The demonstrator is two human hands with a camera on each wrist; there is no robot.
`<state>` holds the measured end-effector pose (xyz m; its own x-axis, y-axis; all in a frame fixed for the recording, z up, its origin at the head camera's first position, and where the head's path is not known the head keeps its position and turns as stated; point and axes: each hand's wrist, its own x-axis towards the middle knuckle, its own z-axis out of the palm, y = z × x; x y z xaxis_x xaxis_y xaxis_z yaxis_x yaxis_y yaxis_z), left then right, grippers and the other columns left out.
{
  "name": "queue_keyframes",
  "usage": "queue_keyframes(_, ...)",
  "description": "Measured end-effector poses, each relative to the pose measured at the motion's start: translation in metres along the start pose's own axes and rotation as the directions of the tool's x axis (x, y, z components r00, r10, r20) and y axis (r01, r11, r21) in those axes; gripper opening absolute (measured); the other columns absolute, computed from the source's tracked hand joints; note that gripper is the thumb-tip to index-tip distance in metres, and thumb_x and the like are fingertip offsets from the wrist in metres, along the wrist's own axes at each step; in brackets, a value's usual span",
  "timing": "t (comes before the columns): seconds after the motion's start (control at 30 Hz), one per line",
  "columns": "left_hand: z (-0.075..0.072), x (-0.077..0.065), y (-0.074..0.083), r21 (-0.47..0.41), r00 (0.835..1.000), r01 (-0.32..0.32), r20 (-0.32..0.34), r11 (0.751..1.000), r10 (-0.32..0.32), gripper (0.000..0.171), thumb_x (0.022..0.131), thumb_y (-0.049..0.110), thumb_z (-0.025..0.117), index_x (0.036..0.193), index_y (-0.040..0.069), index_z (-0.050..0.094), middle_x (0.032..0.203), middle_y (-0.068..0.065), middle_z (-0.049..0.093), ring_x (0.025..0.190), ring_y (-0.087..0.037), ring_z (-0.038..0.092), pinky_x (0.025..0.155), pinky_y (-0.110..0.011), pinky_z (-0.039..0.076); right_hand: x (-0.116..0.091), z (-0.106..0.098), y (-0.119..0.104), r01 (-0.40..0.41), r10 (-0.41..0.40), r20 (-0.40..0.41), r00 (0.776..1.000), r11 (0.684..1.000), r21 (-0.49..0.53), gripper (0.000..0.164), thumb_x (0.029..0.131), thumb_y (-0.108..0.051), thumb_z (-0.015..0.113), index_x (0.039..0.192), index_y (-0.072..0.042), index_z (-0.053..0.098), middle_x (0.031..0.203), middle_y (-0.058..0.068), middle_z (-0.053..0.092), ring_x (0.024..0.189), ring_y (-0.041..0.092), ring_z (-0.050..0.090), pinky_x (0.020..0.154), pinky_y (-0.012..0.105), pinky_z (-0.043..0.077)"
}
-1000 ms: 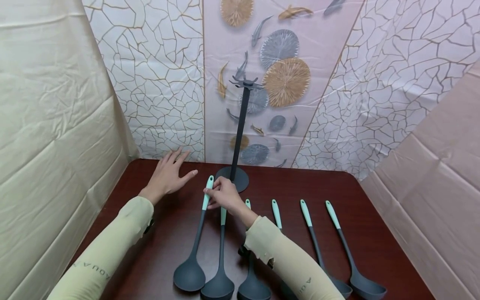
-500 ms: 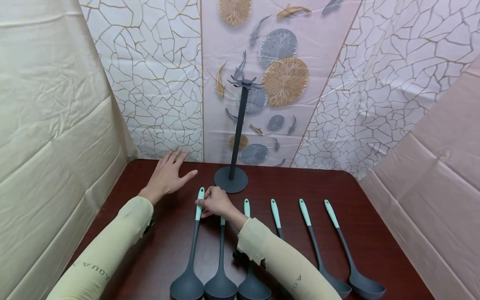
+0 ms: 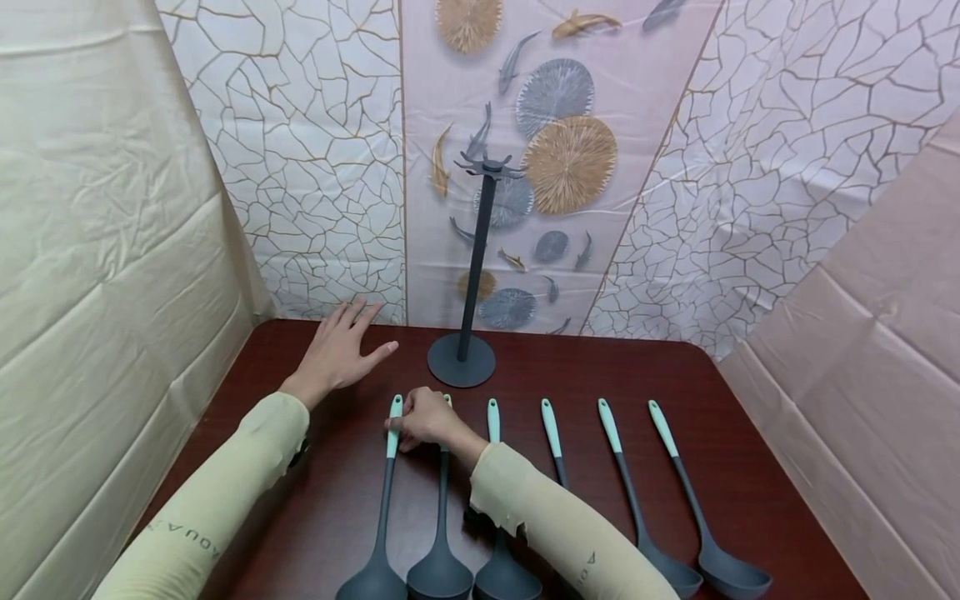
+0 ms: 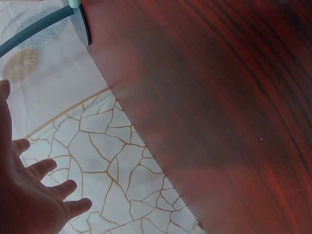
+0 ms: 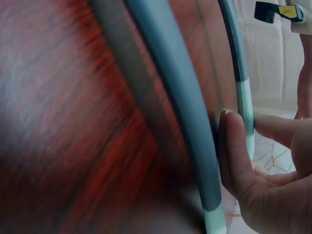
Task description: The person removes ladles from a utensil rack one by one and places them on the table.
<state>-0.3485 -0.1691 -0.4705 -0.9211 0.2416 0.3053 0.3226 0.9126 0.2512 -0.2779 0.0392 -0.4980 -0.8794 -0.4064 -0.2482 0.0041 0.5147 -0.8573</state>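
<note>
In the head view my right hand (image 3: 429, 418) pinches the mint handle of the leftmost ladle (image 3: 385, 508), whose dark bowl runs off the bottom edge. The right wrist view shows that handle (image 5: 245, 97) between thumb and fingers. A second ladle (image 3: 442, 517) lies just right of it, its handle partly behind my right hand. My left hand (image 3: 335, 354) rests at the table's back left with fingers spread, holding nothing; its fingers (image 4: 66, 189) appear in the left wrist view.
Several more ladles, including the rightmost ladle (image 3: 693, 508), lie side by side to the right; my right sleeve covers parts of some. A dark stand (image 3: 480, 267) with hooks on top rises at the back of the table (image 3: 600, 367). Patterned cloth (image 3: 330, 167) hangs behind.
My right hand has drawn the leftmost ladle toward the front edge and slightly left, lowering it beside the others. My left hand stays in place.
</note>
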Motion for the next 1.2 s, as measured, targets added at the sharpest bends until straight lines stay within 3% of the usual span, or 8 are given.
queue_keyframes(0.13, 0.001, 0.001, 0.001, 0.003, 1.0, -0.003, 0.002, 1.0, 0.003, 0.087, 0.091, 0.075, 0.043, 0.159, 0.023, 0.025, 0.162, -0.015, 0.022, 0.147, -0.041, 0.017, 0.112, -0.068, 0.014, 0.002, -0.001, 0.002, 0.013, -0.013, 0.003, 1.0, 0.994, -0.111, 0.027, 0.09, -0.023, 0.076, 0.079, -0.003, 0.063, 0.068, 0.014, 0.068, 0.059, 0.023, 0.071, 0.056, 0.034, 0.057)
queue_keyframes(0.3, 0.0, 0.004, 0.005, -0.002, 1.0, -0.012, -0.008, 1.0, 0.012, 0.088, 0.09, 0.077, 0.042, 0.158, 0.023, 0.026, 0.161, -0.015, 0.023, 0.147, -0.042, 0.018, 0.113, -0.066, 0.014, 0.003, -0.002, 0.004, 0.045, -0.047, -0.002, 0.999, 0.964, -0.26, 0.031, 0.089, -0.032, 0.076, 0.079, -0.007, 0.062, 0.06, 0.008, 0.067, 0.052, 0.019, 0.067, 0.051, 0.032, 0.053)
queue_keyframes(0.47, -0.001, 0.007, 0.009, -0.014, 1.0, -0.013, -0.009, 1.0, 0.013, 0.088, 0.09, 0.077, 0.041, 0.159, 0.024, 0.024, 0.162, -0.014, 0.022, 0.147, -0.042, 0.018, 0.112, -0.068, 0.015, 0.005, -0.002, 0.007, 0.055, -0.056, 0.004, 0.998, 0.946, -0.319, 0.032, 0.09, -0.037, 0.074, 0.08, -0.01, 0.061, 0.057, 0.006, 0.065, 0.049, 0.019, 0.063, 0.045, 0.032, 0.051)
queue_keyframes(0.63, -0.002, 0.011, 0.014, -0.034, 1.0, -0.029, -0.014, 0.999, 0.028, 0.086, 0.091, 0.076, 0.04, 0.16, 0.03, 0.014, 0.163, -0.013, 0.021, 0.147, -0.042, 0.018, 0.112, -0.067, 0.017, 0.004, -0.002, 0.009, 0.068, -0.065, 0.02, 0.998, 0.942, -0.328, 0.032, 0.09, -0.037, 0.074, 0.081, -0.009, 0.061, 0.057, 0.006, 0.064, 0.048, 0.021, 0.062, 0.043, 0.032, 0.048)
queue_keyframes(1.03, -0.007, 0.02, 0.027, -0.088, 0.999, -0.038, -0.033, 0.995, 0.035, 0.09, 0.089, 0.079, 0.039, 0.16, 0.029, 0.015, 0.164, -0.01, 0.019, 0.148, -0.038, 0.02, 0.113, -0.062, 0.021, 0.004, -0.003, 0.012, 0.105, -0.094, 0.048, 0.994, 0.94, -0.324, 0.031, 0.091, -0.036, 0.074, 0.08, -0.01, 0.06, 0.058, 0.006, 0.064, 0.05, 0.021, 0.062, 0.044, 0.031, 0.047)
queue_keyframes(1.2, -0.009, 0.019, 0.028, -0.103, 0.999, -0.041, -0.032, 0.994, 0.038, 0.089, 0.089, 0.078, 0.041, 0.16, 0.032, 0.014, 0.164, -0.009, 0.018, 0.148, -0.037, 0.019, 0.113, -0.062, 0.023, -0.003, -0.01, 0.011, 0.196, -0.181, 0.079, 0.98, 0.941, -0.277, 0.029, 0.092, -0.035, 0.072, 0.086, -0.011, 0.059, 0.066, 0.008, 0.066, 0.054, 0.023, 0.064, 0.046, 0.031, 0.049)
